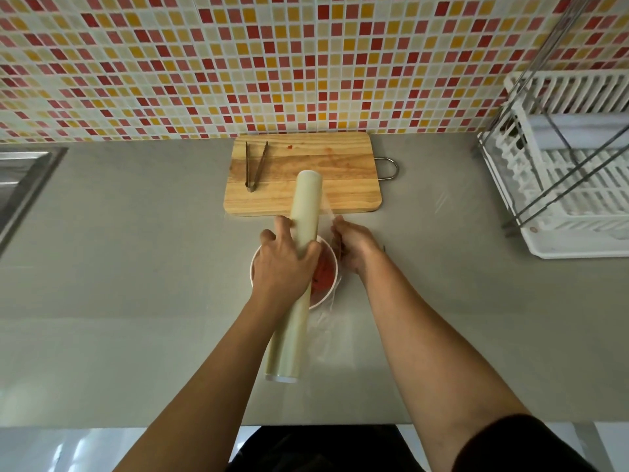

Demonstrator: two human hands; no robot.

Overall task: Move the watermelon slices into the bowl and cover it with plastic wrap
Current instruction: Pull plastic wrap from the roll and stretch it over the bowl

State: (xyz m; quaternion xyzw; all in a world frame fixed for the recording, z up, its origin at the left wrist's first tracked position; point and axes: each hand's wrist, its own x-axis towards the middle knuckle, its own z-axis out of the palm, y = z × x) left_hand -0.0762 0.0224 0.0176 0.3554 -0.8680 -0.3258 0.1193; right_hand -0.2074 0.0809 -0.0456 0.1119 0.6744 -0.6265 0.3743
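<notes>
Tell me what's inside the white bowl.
Red watermelon pieces show in the right half of the bowl. The left hand and plastic wrap roll cover the rest, so the count is unknown.

The rectangular pale cutting board (303,178) was grained wood, the slim tongs (255,165) dull metal. The grey counter (136,250) looked smooth and matt; the clear plastic film (328,212) glistened.

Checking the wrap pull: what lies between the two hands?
Head view: the roll, gripped by the left hand, and film the right hand pinches above the bowl.

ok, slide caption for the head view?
Left hand holds the wrap roll above the bowl of watermelon; right hand pinches the loose film.
</notes>
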